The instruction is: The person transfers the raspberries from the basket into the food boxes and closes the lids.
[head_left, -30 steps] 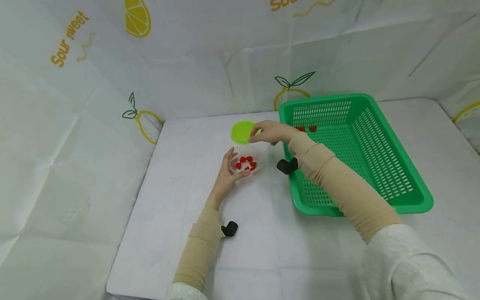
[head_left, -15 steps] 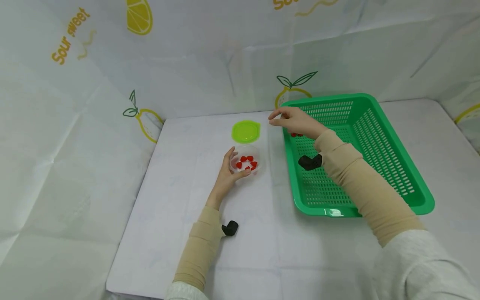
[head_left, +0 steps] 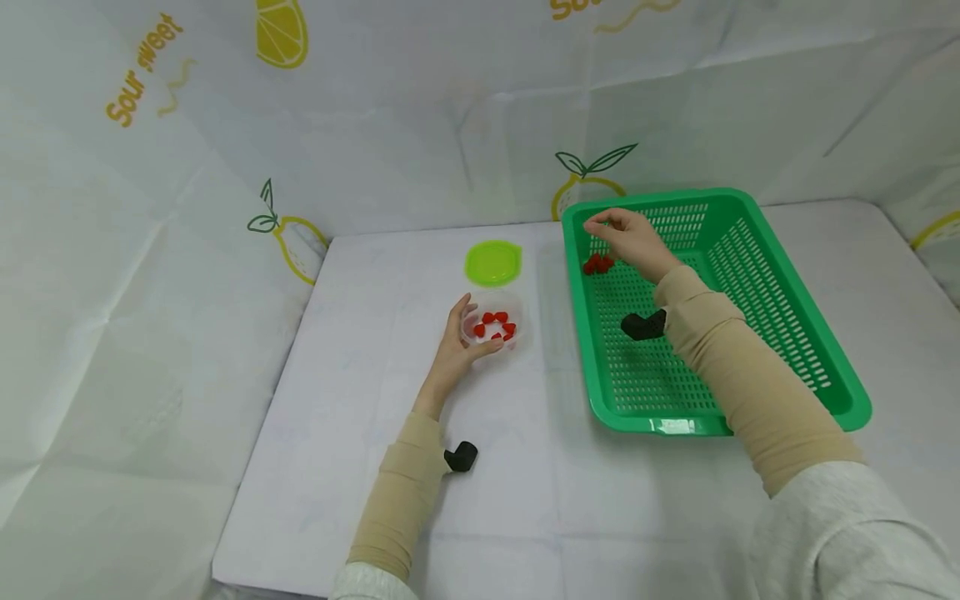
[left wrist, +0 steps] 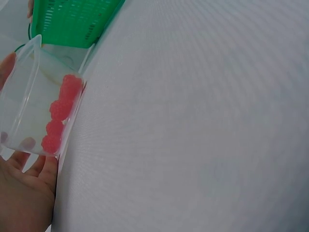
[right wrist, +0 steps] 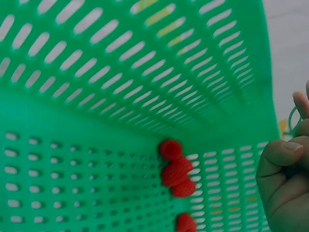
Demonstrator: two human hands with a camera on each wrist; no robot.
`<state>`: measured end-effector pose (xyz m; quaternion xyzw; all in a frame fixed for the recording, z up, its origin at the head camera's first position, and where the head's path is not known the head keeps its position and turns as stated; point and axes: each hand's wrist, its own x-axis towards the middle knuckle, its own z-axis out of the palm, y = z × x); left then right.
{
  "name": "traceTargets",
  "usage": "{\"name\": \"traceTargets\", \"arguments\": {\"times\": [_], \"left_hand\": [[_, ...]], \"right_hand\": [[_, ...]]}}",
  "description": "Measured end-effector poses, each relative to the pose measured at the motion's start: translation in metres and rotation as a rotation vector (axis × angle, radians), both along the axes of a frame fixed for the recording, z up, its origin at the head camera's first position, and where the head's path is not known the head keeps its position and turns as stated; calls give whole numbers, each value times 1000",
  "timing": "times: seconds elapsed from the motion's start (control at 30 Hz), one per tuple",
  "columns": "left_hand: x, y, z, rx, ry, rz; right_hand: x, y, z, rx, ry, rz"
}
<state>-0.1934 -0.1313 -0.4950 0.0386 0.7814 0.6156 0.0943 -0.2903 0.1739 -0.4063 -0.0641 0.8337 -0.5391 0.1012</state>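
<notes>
My left hand grips a clear plastic cup that stands on the white-covered table. Several red raspberries lie on the cup's bottom. Over the far left corner of a green slotted basket, my right hand hovers with thumb and fingers loosely bent; nothing shows between them. Just below it, more raspberries are bunched in that corner, with a single raspberry slightly apart from the cluster in the right wrist view.
Behind the cup lies a flat lime-green lid with a small tab. The basket takes up the right of the table, its raised walls around the berries. A lemon-printed white sheet hangs behind the table.
My right hand has gone from above the lime-green lid rightward to over the basket's corner, uncovering the raspberries there. My left hand and the cup have stayed put.
</notes>
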Motion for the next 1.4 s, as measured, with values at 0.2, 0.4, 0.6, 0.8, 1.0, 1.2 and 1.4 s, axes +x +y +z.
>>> {"name": "traceTargets", "arguments": {"times": [0.2,0.4,0.6,0.8,1.0,1.2,1.4], "left_hand": [[1,1,-5,-9,38,18],[0,1,-5,-10,33,24],[-1,0,-5,-16,25,17],[0,1,-5,-11,40,16],[0,1,-5,-14,54,16],[-1,1,-6,-1,32,16],[-1,0,-7,7,22,16]], "right_hand": [[-3,7,-15,66,-47,-8],[-5,10,-25,137,-41,26],[-6,12,-35,196,-64,85],[-9,14,-44,255,-54,128],[-8,14,-46,304,-78,168],[-8,13,-50,373,-58,240],[-8,12,-52,375,-21,266]]}}
